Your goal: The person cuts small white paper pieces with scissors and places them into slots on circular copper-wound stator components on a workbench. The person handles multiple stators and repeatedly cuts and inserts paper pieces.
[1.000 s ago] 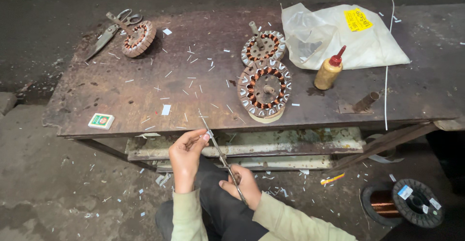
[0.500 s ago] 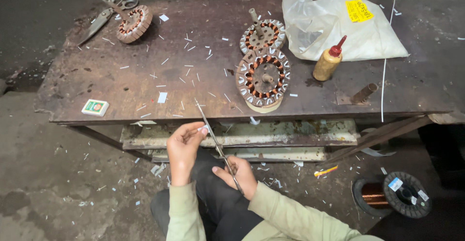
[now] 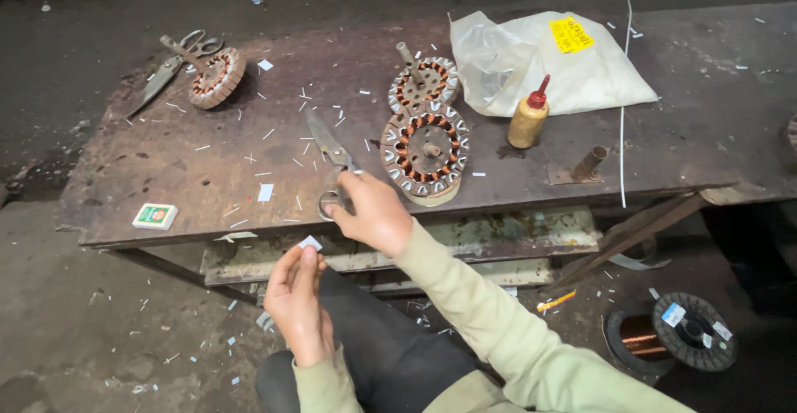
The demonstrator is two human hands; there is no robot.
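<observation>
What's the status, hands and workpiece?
Left hand pinching small white paper slip. Right hand gripping grey metal scissors on rusty workbench. Nothing obstructing.

Closed scissors lie flat on the table; small white paper slip held upright.

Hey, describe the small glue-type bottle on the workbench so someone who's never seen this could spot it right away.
Start at the rusty metal workbench and find the white plastic bag at its far right. The bottle stands upright just in front of that bag, right of the copper-wound stator. It alone is tan with a red pointed cap.
</observation>
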